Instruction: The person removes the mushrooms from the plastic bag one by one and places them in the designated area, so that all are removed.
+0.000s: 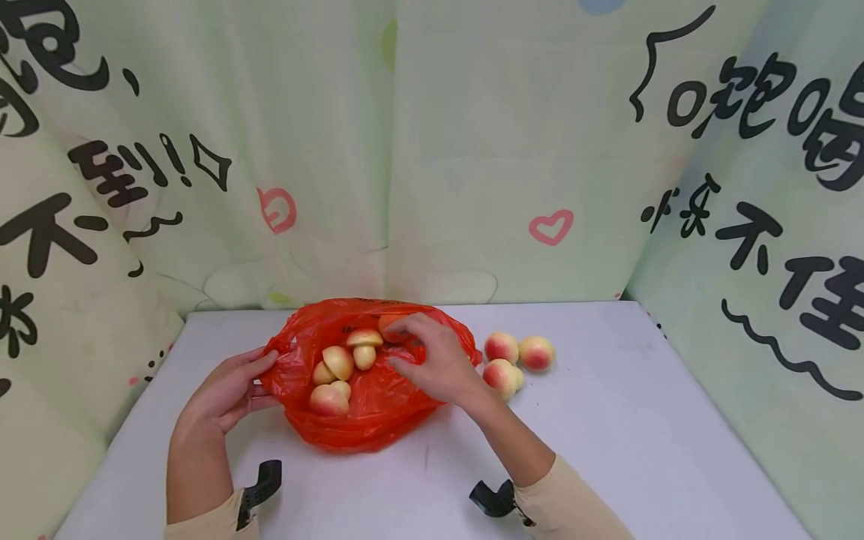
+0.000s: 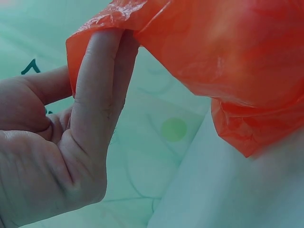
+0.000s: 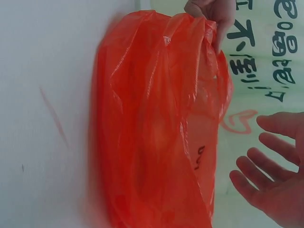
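A red plastic bag [image 1: 364,435] lies on the table with its mouth held wide. My left hand [image 1: 226,390] pinches the bag's left rim between thumb and fingers; the left wrist view shows the film [image 2: 107,23] draped over the fingertips. Inside the bag are several toy mushrooms with red-and-yellow caps, one [image 1: 364,349] showing its pale stem and another [image 1: 329,401] lying nearer the front. Over the bag's right half hovers my right hand [image 1: 435,360], fingers spread and holding nothing. Beside its fingertips, a rounded orange thing [image 1: 390,328] shows partly covered inside the bag.
Just right of the bag, several more toy mushrooms [image 1: 538,354] sit in a cluster on the white table [image 1: 641,435]. A pale green curtain [image 1: 445,187] with black writing encloses the table's back and sides.
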The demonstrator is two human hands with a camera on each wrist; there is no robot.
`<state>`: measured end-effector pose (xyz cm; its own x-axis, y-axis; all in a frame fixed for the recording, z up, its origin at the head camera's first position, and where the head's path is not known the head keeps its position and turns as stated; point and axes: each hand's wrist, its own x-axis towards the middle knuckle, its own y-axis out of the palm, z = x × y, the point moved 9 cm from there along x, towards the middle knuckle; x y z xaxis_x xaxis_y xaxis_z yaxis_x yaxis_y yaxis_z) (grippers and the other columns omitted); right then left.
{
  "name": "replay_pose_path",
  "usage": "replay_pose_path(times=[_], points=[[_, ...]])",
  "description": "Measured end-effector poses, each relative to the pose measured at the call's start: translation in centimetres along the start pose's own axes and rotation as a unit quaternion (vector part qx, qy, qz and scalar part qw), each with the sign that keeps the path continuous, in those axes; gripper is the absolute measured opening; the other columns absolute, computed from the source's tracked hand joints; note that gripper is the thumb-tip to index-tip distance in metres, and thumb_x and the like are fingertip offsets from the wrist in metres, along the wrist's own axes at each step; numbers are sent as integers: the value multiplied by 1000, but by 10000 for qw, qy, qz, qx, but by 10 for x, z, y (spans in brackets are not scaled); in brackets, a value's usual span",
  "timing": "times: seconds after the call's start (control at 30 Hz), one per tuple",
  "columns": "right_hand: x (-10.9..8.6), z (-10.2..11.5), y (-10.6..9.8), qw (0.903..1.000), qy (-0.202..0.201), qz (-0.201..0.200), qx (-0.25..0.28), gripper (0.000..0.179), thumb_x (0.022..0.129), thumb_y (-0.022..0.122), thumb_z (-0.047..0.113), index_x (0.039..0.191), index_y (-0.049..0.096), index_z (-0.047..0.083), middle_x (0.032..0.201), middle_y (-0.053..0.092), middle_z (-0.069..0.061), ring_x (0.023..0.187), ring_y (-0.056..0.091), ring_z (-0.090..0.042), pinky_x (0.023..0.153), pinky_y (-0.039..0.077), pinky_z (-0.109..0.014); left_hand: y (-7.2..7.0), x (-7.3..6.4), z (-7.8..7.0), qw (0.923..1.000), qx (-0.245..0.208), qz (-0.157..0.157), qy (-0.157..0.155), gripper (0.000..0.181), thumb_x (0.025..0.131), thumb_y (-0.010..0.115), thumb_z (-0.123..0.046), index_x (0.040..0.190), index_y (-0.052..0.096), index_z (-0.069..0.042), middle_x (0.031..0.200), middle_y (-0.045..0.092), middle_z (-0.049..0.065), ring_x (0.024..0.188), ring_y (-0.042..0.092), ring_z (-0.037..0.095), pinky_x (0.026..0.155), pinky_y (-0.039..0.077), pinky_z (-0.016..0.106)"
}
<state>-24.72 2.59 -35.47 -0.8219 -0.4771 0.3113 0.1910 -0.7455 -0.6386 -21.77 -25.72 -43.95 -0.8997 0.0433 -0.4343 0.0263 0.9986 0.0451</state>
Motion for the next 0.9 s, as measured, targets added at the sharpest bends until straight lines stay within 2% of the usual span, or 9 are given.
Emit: replay_pose_path(times=[0.23, 0.4, 0.53, 0.6, 0.77, 0.9], points=[[12, 4, 26, 9990, -11, 364, 270, 37, 94, 77, 14, 129, 67, 14, 127, 67, -1, 115, 65, -15, 97, 59, -29, -1, 0, -2, 10000, 14, 39, 36, 72, 107, 57, -41, 164, 28, -8, 112, 70, -6, 96, 75, 15, 88, 64, 37], [18, 6, 47, 9978, -17, 623, 217, 35, 93, 78, 14, 127, 68, 16, 121, 67, 3, 114, 64, -18, 92, 59, -24, -2, 0, -1, 10000, 9, 36, 30, 72, 107, 57, -41, 164, 28, -9, 113, 70, -6, 96, 75, 15, 88, 64, 37], [20, 5, 65, 9954, 35, 924, 242, 36, 93, 77, 12, 128, 68, 12, 127, 67, -2, 118, 63, -27, 92, 61, -30, 0, 0, 0, 10000, -7, 41, 25, 72, 107, 58, -41, 164, 28, -8, 114, 69, -5, 96, 75, 15, 88, 64, 37], [19, 4, 73, 9940, 112, 1069, 210, 38, 93, 78, 13, 129, 67, 13, 130, 66, -3, 120, 63, -28, 90, 61, -29, 1, -1, 0, 10000, -24, 49, 20, 72, 107, 57, -40, 164, 28, -8, 113, 70, -5, 96, 75, 15, 88, 64, 37], [16, 2, 84, 9911, 370, 1272, 101, 40, 92, 80, 17, 130, 67, 18, 130, 65, -2, 123, 60, -27, 83, 58, -19, 1, -1, 0, 10000, -47, 21, 4, 70, 108, 56, -39, 164, 29, -9, 110, 71, -7, 95, 76, 15, 88, 64, 36], [16, 5, 90, 9906, 324, 1327, -23, 42, 91, 81, 18, 130, 67, 18, 129, 66, -2, 123, 59, -24, 85, 57, -19, 2, 0, 1, 10000, -30, 16, 22, 71, 107, 57, -40, 164, 29, -8, 111, 71, -6, 95, 76, 15, 88, 64, 37]])
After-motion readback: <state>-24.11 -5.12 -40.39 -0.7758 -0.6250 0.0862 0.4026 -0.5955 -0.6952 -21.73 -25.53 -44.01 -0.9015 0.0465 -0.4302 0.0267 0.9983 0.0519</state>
